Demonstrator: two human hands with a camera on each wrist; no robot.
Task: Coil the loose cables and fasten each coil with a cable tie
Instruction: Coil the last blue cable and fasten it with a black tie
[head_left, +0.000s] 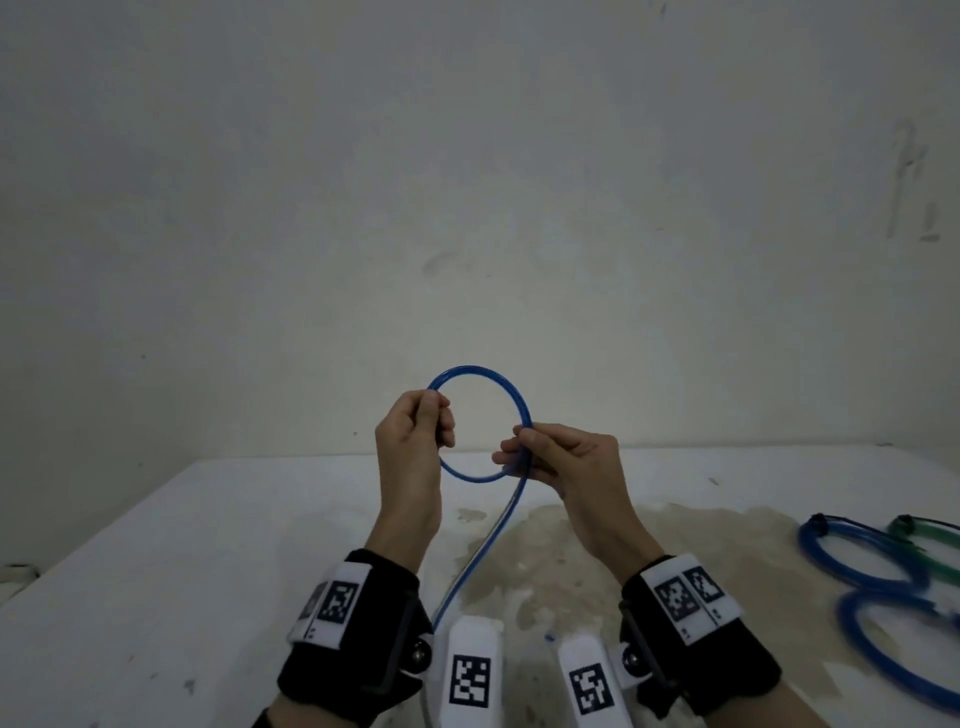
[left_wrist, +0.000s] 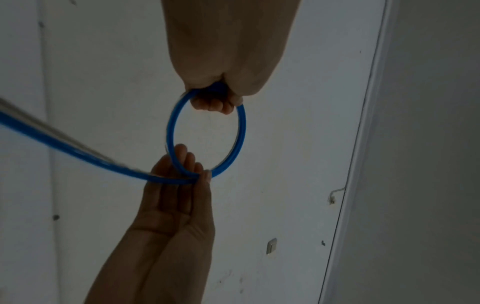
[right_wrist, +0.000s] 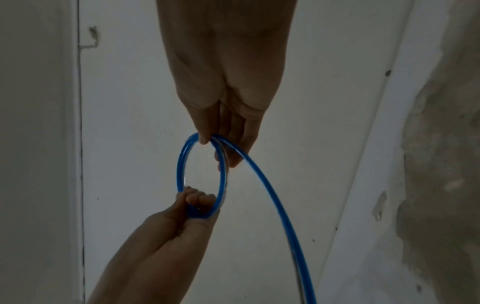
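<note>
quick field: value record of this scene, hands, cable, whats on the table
left hand: grips the loop's left side
right hand: pinches the loop where the tail leaves it
blue cable: round loop held up in the air, not tied
tail: hangs down toward the person
table: white, stained in the middle
finished coils: blue and green, far right on the table
stage: coiling, tie not yet on

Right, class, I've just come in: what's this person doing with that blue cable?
The person is coiling a blue cable above a white table. The left hand grips one side of the loop, the right hand pinches the crossing, and the loose tail hangs down. Finished coils lie to the right.
</note>
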